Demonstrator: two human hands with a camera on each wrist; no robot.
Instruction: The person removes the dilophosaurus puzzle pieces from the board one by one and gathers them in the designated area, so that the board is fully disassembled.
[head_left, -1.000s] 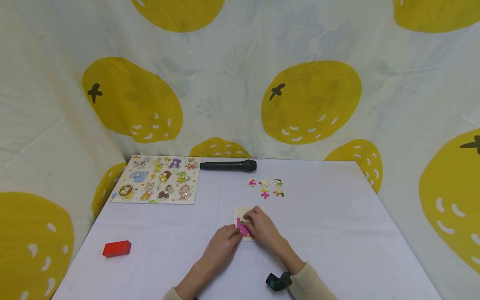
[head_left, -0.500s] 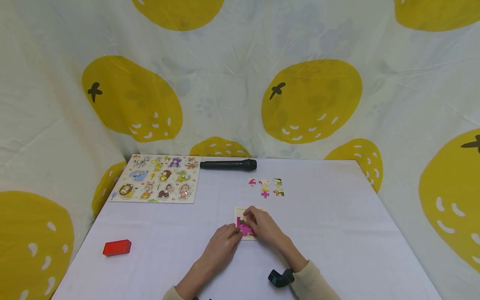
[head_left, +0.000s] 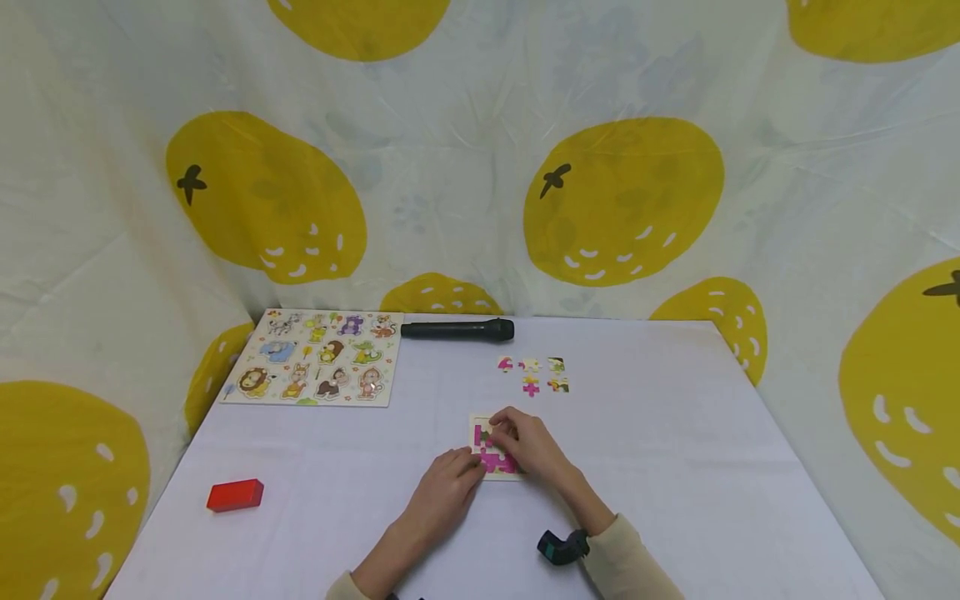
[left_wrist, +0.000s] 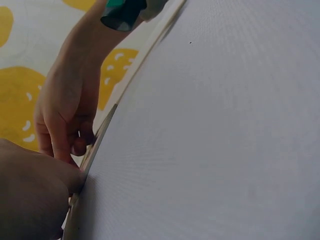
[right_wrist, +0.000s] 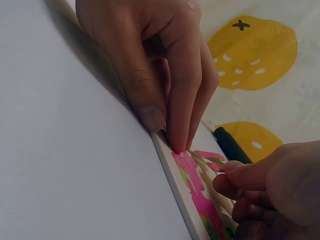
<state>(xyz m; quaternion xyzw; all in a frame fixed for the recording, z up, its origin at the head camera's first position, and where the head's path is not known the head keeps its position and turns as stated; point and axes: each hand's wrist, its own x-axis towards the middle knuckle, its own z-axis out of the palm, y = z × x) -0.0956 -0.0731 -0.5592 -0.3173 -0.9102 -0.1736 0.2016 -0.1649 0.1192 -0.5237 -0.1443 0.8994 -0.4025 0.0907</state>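
Note:
A small jigsaw puzzle board (head_left: pixel 497 476), pale-rimmed with pink and green pieces in it, lies on the table between the hands. My left hand (head_left: pixel 442 492) holds its left edge; in the right wrist view the thumb is at the rim and the fingers press down on the pink part. Over the board's upper right is my right hand (head_left: pixel 528 446). In the right wrist view its thumb and index finger pinch a pink puzzle piece (right_wrist: pixel 212 159), tilted close over the board. The right hand covers part of the board.
Several loose puzzle pieces (head_left: pixel 530 387) lie beyond the board. A black microphone (head_left: pixel 457 331) rests at the back edge, beside an animal puzzle board (head_left: pixel 378 392). A red block (head_left: pixel 235 496) is at the left. Fruit-patterned cloth (head_left: pixel 450 167) hangs behind the table.
The right hand has shifted slightly right and away from me, uncovering more pink pieces along the board's lower part. The left hand stays in place at the board's edge.

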